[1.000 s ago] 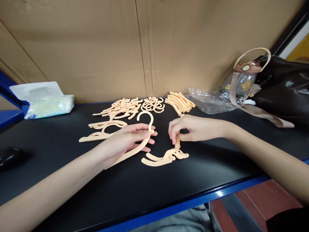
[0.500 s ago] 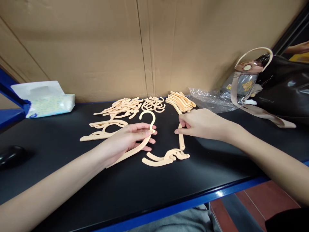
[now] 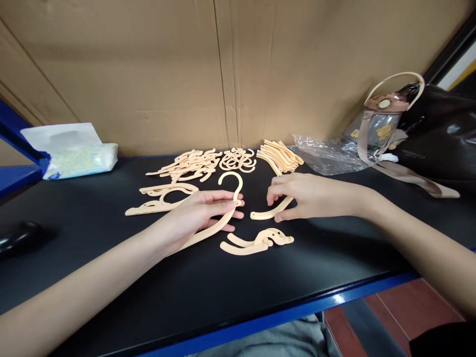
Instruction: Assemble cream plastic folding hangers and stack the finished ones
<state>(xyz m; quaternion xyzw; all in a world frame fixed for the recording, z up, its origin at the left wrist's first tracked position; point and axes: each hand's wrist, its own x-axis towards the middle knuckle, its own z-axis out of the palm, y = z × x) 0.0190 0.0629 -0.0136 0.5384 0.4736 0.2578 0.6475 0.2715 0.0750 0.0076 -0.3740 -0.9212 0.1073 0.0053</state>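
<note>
My left hand [image 3: 208, 215] pinches a cream plastic hanger piece: a hook [image 3: 239, 186] joined to one curved arm [image 3: 210, 231], the hook pointing up. To its right, my right hand [image 3: 293, 196] grips a loose hanger arm [image 3: 266, 215] between thumb and fingers. The loose arm lies sideways, its holed end toward the left hand and apart from it. On the table just in front of both hands lies a folded pair of hanger parts [image 3: 256, 244]. Left of the left hand lie folded hanger pieces [image 3: 152, 207], partly covered by that hand.
Behind the hands are piles of hanger arms [image 3: 197, 163], hooks [image 3: 238, 159] and straight strips [image 3: 280, 156]. A tissue pack [image 3: 80, 161] is back left, a black mouse [image 3: 18, 235] far left. Right are clear plastic film [image 3: 323, 156], a strapped bottle [image 3: 385, 124] and a black bag [image 3: 439, 144].
The loose arm in my right hand has turned from upright to sideways, its holed end swinging left. My left hand keeps its hold on the hook piece, almost unmoved.
</note>
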